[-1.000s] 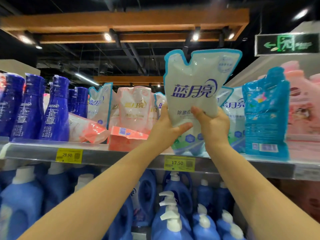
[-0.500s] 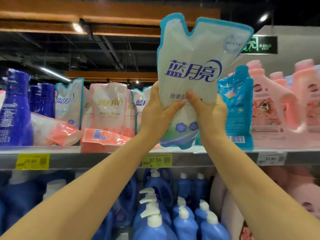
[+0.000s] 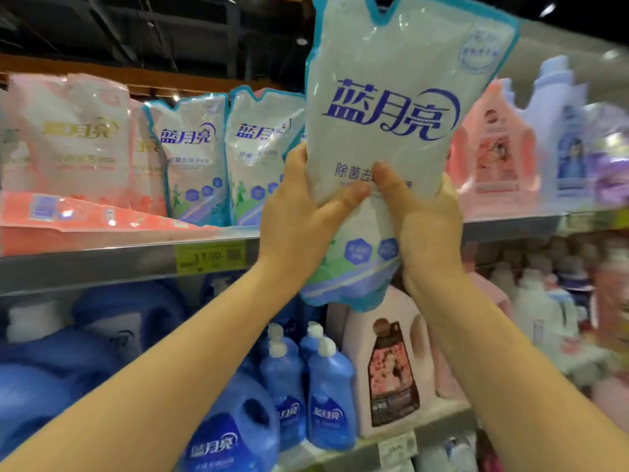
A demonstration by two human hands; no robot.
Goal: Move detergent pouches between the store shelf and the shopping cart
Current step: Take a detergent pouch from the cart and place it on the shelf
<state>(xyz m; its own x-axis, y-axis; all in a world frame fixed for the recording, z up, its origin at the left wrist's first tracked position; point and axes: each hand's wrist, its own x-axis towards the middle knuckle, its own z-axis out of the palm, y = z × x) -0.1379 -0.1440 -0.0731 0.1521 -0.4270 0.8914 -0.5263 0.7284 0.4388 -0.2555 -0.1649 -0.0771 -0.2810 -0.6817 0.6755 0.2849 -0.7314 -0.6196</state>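
Three white-and-blue pouches (image 3: 391, 131) show: one held, two standing on the shelf (image 3: 102, 267). Two hands (image 3: 299, 216) hold the one. At least two pink pouches (image 3: 71, 137) stand left. One yellow tag (image 3: 211, 257) shows.

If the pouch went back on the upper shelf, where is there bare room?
Likeliest in the gap behind the held pouch, between the two upright blue pouches and the pink bottles; the pouch hides most of it. Further left, pink pouches crowd the shelf.
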